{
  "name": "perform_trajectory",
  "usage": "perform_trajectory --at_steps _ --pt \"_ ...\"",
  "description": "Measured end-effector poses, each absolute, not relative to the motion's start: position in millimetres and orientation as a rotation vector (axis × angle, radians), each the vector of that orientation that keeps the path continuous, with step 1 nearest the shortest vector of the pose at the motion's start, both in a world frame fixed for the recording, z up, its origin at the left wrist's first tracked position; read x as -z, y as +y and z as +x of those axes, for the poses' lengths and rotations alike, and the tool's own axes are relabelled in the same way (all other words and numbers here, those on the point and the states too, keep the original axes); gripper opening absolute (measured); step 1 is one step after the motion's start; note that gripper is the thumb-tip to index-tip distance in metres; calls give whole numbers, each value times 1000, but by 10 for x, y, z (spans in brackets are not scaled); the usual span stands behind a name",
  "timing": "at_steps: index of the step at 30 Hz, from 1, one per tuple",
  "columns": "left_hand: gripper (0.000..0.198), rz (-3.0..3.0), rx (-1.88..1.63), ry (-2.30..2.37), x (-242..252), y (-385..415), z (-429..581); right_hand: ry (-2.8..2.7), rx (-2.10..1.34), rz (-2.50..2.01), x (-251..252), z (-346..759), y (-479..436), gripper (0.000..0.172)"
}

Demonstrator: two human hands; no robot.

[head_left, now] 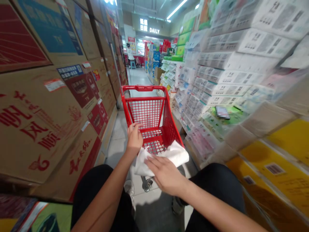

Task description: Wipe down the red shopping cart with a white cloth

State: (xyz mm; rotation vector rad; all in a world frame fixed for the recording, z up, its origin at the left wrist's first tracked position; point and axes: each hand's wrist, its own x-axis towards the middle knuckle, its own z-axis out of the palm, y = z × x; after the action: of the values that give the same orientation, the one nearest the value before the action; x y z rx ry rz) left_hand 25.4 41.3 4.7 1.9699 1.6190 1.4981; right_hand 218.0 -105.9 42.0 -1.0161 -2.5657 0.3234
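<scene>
1. The right hand (165, 174) lies palm down on a white cloth (169, 156), fingers stretched out flat and close together, pressing the cloth rather than gripping it; the hand is open, with nothing closed inside it.
2. The cloth is draped over the near rim of a red shopping cart (151, 112), toward the cart's near right corner, with one fold hanging down outside the rim beneath the hand.
3. The left hand (134, 137) rests on the same near rim at the cart's near left corner, just beside the left end of the cloth. Its fingers curl loosely over the rim, half open; whether the fingertips also pinch the cloth cannot be told.
4. Both forearms reach forward from the bottom edge of the view, above 2 knees in black trousers (101, 193).
5. The cart's mesh basket holds nothing that shows through the grid; 1 caster wheel (146, 184) is visible under the near edge, on a pale tiled floor (120, 141).
6. On the left of the aisle stands a wall of brown cardboard cartons (43, 122) with red print, near the cart's left side.
7. On the right, stacked packs of tissue goods (217, 80) slope close to the cart's right side, with yellow boxes (285, 161) nearer the viewer.
8. Far down the aisle a lit sign (151, 29) hangs overhead.
</scene>
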Motion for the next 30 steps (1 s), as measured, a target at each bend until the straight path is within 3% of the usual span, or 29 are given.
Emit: perform_trajectory --at_steps 3,7,13,19,30 --pt "45 1991 -1478 1612 -44 426 250 -2516 -398 -1043 -299 2114 -1065 57" --pt "42 2008 -1454 1603 -64 455 231 -2494 -463 -1120 -362 2226 -904 32" --pt "40 1939 -1526 1688 -33 526 232 -2610 -224 -1210 -248 2469 -723 29" --pt "58 1527 -1607 1631 161 691 285 -2807 -131 -1209 -252 2530 -523 22" --pt "50 1507 -1725 1486 314 885 239 -2931 -165 -1220 -415 1920 -486 47"
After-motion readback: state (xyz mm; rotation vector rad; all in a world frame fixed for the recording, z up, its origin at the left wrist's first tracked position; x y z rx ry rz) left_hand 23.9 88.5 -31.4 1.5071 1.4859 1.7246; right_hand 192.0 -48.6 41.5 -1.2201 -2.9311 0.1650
